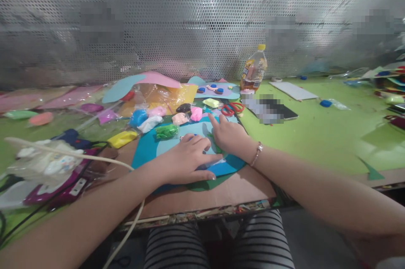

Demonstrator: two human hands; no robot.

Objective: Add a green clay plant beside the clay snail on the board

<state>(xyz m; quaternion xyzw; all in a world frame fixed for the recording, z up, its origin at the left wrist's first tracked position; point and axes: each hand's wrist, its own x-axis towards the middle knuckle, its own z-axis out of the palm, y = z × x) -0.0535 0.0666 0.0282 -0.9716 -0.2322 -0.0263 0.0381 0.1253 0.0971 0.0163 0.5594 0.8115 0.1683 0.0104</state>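
My left hand [190, 157] lies flat with fingers stretched out on a blue paper craft piece [148, 146] at the table's front edge. My right hand [228, 136], a bracelet on its wrist, rests on the same piece beside it, index finger pointing forward and pressing down, the other fingers curled. Lumps of coloured clay lie just beyond: green [166, 131], pink [196, 113], blue [138, 117], white [148, 123] and yellow [122, 138].
Red-handled scissors [232, 109] and a phone [272, 110] lie behind my right hand. A plastic bottle [254, 70] stands before a perforated metal screen [202, 20]. Plastic bags, a cable [79, 156] and packaging crowd the left. A green mat [332, 129] covers the right side.
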